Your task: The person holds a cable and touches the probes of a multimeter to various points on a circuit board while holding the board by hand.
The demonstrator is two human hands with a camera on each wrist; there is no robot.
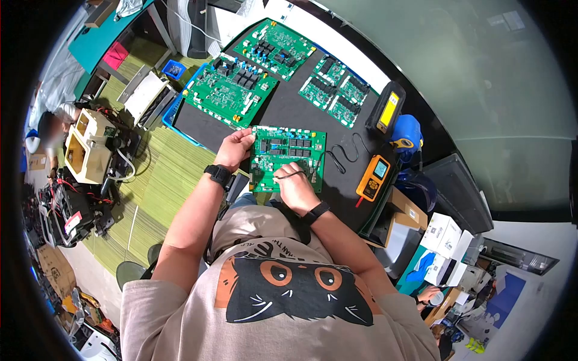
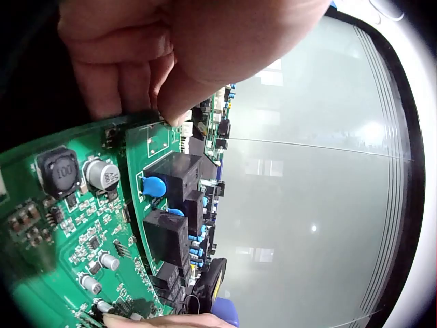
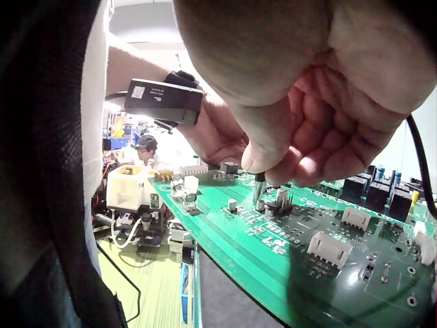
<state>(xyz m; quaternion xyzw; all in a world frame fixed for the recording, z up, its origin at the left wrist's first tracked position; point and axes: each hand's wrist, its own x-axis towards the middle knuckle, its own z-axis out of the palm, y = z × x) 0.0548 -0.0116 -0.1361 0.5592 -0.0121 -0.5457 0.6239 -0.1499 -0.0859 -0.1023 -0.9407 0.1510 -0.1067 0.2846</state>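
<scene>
A green circuit board (image 1: 268, 167) lies at the near edge of the dark mat, in front of the person. The left hand (image 1: 235, 149) grips its upper left edge between thumb and fingers; in the left wrist view the thumb presses beside a raised sub-board (image 2: 145, 179) with black relays. Over the lower middle of the board, the right hand (image 1: 296, 188) pinches the slim end (image 3: 259, 186) of a black cable (image 1: 338, 161). That end stands upright among small capacitors and a pin header (image 3: 278, 205), its metallic tip right at the board. The cable loops across the mat.
Two large green boards (image 1: 229, 90) and several smaller ones (image 1: 317, 90) lie farther back on the mat (image 1: 289, 108). An orange handheld meter (image 1: 374, 177) sits at the right, beside a yellow-and-black case (image 1: 390, 109) and a blue object (image 1: 407, 132). A blue tray edge (image 1: 171, 117) borders the left.
</scene>
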